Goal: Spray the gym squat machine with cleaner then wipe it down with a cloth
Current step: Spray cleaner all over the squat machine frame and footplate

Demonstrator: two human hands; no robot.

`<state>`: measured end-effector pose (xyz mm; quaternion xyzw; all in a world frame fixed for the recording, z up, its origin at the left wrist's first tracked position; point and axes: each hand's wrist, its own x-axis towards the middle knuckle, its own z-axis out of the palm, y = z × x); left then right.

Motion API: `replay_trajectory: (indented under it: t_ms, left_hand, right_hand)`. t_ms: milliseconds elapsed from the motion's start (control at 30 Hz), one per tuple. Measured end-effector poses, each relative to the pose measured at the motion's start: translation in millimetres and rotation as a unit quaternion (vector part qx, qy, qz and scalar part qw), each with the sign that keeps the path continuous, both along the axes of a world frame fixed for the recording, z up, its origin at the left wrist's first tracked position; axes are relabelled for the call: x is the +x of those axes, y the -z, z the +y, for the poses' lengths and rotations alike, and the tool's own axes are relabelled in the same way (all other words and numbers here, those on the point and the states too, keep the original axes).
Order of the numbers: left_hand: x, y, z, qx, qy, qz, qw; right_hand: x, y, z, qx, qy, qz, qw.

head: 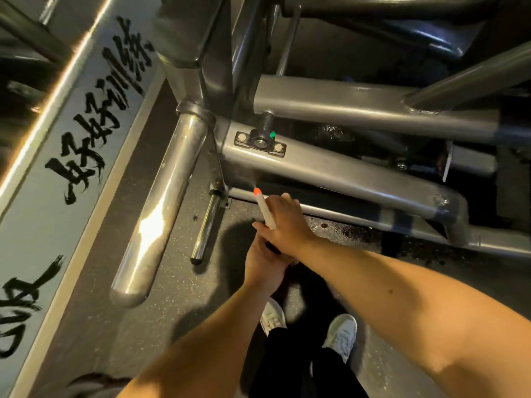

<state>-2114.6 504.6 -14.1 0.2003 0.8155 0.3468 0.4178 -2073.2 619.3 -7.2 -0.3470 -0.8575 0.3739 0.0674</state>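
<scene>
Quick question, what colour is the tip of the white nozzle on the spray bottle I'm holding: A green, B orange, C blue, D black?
B: the spray bottle, gripped by the right hand and left hand, has a white nozzle ending in an orange tip.

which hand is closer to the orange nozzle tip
Right. The right hand grips the spray bottle just behind the orange nozzle tip; the left hand holds on lower, nearer the body.
</scene>
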Motion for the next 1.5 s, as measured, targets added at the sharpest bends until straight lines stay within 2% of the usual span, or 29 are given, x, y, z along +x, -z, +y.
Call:
replay_trajectory:
  t_ms: [133, 267, 600, 767, 933, 1100, 1200, 1267, 1500]
  left_hand:
    - [-3, 2, -11, -0.003, 0.003, -0.003, 1.0]
    - [-3, -8, -9, 0.012, 0.023, 0.016, 1.0]
    - [-9, -44, -6, 0.076, -0.002, 0.043, 0.996]
    - [-16, -53, 0, 0.123, -0.001, 0.043, 0.991]
    - [-13, -52, 3, 0.154, 0.019, 0.038, 0.987]
    - [-7, -42, 4, 0.144, 0.031, -0.023, 0.989]
    - [2, -40, 10, 0.13, 0.057, -0.033, 0.989]
    - [6, -40, 18, 0.124, 0.054, -0.076, 0.988]
    - [21, -45, 57, 0.121, 0.085, -0.158, 0.976]
  right_hand:
    - [3, -12, -6, -0.053, 0.006, 0.018, 0.998]
    - [1, -25, -11, 0.009, 0.03, 0.04, 0.999]
    - [-11, -48, -4, 0.095, 0.01, 0.091, 0.991]
    - [-14, -63, 2, 0.061, 0.011, 0.131, 0.989]
    - [-10, -68, 4, 0.061, 0.021, 0.114, 0.991]
    - [5, -68, 10, 0.015, 0.013, 0.087, 0.996]
    - [17, -68, 15, -0.011, 0.069, 0.048, 0.996]
    - [26, -65, 19, 0.0, 0.099, 0.022, 0.995]
    - [49, -57, 44, -0.003, 0.165, 0.028, 0.986]
